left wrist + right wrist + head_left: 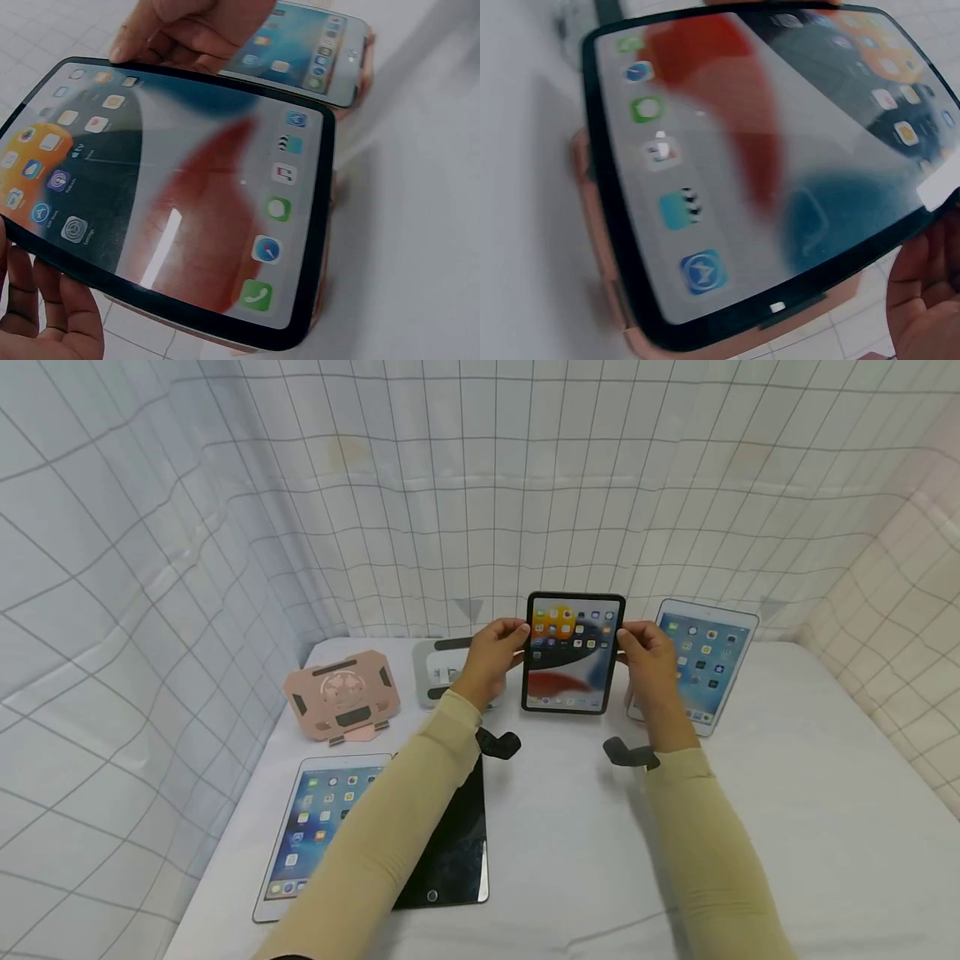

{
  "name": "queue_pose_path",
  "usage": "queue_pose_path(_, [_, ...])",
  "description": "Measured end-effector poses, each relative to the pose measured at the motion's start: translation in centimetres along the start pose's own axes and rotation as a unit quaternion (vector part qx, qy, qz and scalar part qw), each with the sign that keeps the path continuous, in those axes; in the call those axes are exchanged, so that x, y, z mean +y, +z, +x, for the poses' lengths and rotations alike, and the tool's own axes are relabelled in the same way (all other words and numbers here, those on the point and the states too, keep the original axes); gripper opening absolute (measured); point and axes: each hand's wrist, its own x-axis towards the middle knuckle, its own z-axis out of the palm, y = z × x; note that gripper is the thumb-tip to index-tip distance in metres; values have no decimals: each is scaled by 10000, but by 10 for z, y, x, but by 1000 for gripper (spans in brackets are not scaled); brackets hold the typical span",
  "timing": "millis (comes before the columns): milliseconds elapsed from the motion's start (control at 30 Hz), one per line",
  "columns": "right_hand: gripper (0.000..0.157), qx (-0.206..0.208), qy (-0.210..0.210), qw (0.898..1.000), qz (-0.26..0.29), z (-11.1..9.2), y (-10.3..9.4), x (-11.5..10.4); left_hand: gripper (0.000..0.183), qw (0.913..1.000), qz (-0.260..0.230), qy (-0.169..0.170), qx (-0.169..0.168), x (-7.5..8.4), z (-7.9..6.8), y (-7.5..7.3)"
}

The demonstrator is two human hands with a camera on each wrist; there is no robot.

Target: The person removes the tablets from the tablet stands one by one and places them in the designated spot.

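Both hands hold a black-framed tablet [573,652] upright, its lit home screen facing me. My left hand [491,652] pinches the left edge of the tablet, thumb at the front and fingers behind. The right hand [648,656] grips the opposite edge in the same way. Close behind the tablet, a pink stand [598,217] shows past its lower end in the right wrist view, mostly hidden. Just right of the right hand, a white tablet [708,652] leans back on a stand, its screen lit.
At the left stand an unoccupied pink tablet stand [345,693] and a grey stand [435,672], partly behind the left hand. Nearer, a white tablet [307,827] and a dark-screened tablet [457,852] lie flat under the left forearm. Checked white cloth [480,485] walls the back and sides.
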Motion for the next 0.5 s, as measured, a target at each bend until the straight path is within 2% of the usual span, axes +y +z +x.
queue_pose_path(233, [12,-295,170,9994,10,-9,-6,-15,18,9994,-217,-90,-270,6,-12,-8])
queue_pose_path(500, [14,-634,679,9954,-214,-31,-18,-19,15,9965,-310,-575,-512,3,-35,-14])
